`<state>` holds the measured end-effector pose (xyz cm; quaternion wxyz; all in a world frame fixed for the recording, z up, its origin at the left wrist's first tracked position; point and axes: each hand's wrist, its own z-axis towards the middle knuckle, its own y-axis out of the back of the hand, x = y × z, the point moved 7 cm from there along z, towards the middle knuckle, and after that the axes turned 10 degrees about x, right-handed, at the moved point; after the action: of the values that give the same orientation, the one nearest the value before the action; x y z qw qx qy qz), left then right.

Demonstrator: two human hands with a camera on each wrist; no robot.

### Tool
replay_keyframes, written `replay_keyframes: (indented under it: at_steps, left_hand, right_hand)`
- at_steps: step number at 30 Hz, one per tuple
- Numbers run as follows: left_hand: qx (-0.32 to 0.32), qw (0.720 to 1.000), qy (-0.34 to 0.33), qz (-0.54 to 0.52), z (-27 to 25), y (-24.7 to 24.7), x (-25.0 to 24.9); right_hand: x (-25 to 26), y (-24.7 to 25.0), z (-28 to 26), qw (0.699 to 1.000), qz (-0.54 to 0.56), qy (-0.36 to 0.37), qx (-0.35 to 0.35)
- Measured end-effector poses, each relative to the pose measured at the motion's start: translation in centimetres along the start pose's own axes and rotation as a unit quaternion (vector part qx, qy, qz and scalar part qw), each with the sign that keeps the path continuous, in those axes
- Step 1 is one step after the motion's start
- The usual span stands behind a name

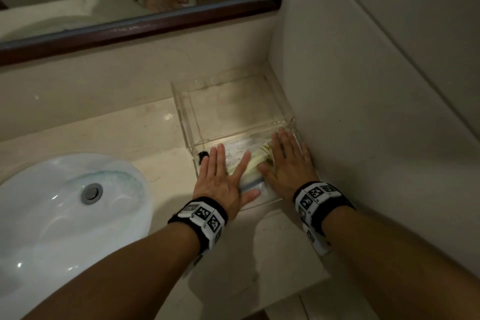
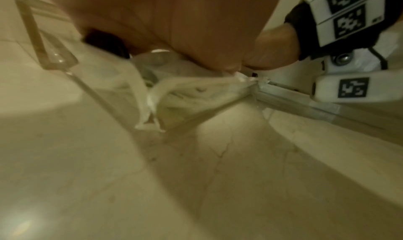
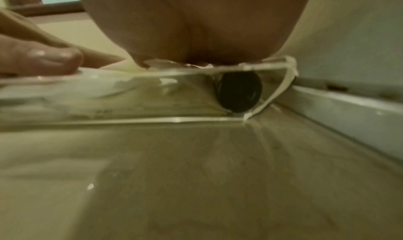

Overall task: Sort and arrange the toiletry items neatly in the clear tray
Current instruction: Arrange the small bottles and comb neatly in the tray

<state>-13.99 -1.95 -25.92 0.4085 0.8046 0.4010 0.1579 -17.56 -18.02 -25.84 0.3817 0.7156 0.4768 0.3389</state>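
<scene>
A clear acrylic tray (image 1: 179, 112) sits in the corner of the counter against the right wall. Its far compartment holds nothing. In the near compartment lie pale plastic-wrapped toiletry packets (image 1: 255, 161) and a small bottle with a black cap (image 1: 203, 155). My left hand (image 1: 223, 171) lies flat on the packets at the left, fingers straight and spread. Beside it my right hand (image 1: 287, 158) presses flat on the right side, next to the wall. The left wrist view shows my palm (image 2: 174, 19) over crumpled packets (image 2: 185, 92). Under my right palm (image 3: 196, 19) sits a round black cap (image 3: 238, 90).
A white sink basin (image 1: 65, 205) with a metal drain (image 1: 91, 193) sits to the left on the beige marble counter (image 1: 155, 125). A dark-framed mirror (image 1: 130, 41) hangs behind. The tiled wall (image 1: 363, 112) closes off the right side.
</scene>
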Motion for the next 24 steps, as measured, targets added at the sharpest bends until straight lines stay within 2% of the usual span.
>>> replay_keyframes:
  at_steps: [2, 5, 9, 18, 24]
  left_hand:
    - [0.003, 1.000, -0.012, 0.003, -0.4, 0.2, 0.0]
    - [0.001, 1.000, -0.022, 0.019, -0.9, 0.3, -0.2]
    - [0.010, 0.999, -0.015, 0.035, -0.8, 0.0, -0.5]
    - [0.005, 0.999, -0.028, 0.040, -0.3, -0.5, -0.2]
    - [0.028, 0.998, -0.048, 0.007, -0.4, -0.3, -0.3]
  right_hand:
    - [0.5, 0.5, -0.6, 0.999, 0.031, 0.015, -0.002]
    - [1.8, 0.5, -1.2, 0.999, 0.018, 0.039, 0.002]
    - [2.1, -1.0, -0.4, 0.998, -0.032, 0.028, 0.048]
    - [2.4, -1.6, 0.1, 0.996, -0.042, 0.018, 0.070]
    - [2.4, -1.6, 0.2, 0.995, -0.043, 0.013, 0.090]
